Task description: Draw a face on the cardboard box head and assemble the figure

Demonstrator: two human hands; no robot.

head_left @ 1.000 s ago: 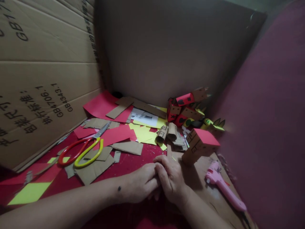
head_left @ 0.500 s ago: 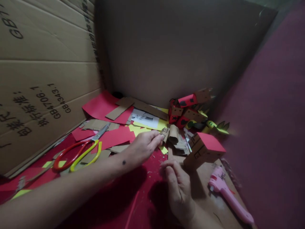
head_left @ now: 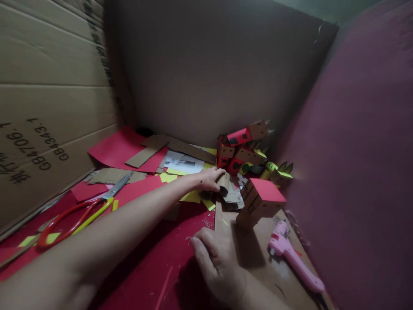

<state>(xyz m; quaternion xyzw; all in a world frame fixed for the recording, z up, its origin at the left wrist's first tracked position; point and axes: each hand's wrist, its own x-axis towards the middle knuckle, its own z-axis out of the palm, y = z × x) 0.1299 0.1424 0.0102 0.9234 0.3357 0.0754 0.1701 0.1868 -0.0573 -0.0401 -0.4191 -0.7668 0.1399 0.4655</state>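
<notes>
Fingertips of the left hand (head_left: pixel 211 178) rested on a small roll of brown cardboard (head_left: pixel 225 184), the arm stretched far forward across the red worktop (head_left: pixel 151 262). The fingers were curled loosely over the roll's near end; whether they had pinched it or only touched it could not be told, since the knuckles hid the contact. The roll lay among flat cardboard offcuts (head_left: pixel 234 196) and yellow paper scraps (head_left: pixel 193 197), just beside a cardboard box with a red paper top (head_left: pixel 260 199), so the long reach looked like the only way to get at it.

Nearer the body, the right hand (head_left: pixel 217 262) lay palm down with fingers half bent, holding nothing visible. It sat at the edge of a brown cardboard sheet (head_left: pixel 267 267), probably as a brace while the other arm extended.

A pink glue gun (head_left: pixel 292 258) lay on that sheet, well within the right hand's reach, nozzle toward the box. Scissors with red and yellow handles (head_left: pixel 77 213) lay well apart on the left, blades pointing toward a sheet of red paper (head_left: pixel 119 148). Finished red and brown paper figures (head_left: pixel 241 148) were piled at the back against the tall cardboard wall (head_left: pixel 209 77), seemingly kept clear of the cutting area.
</notes>
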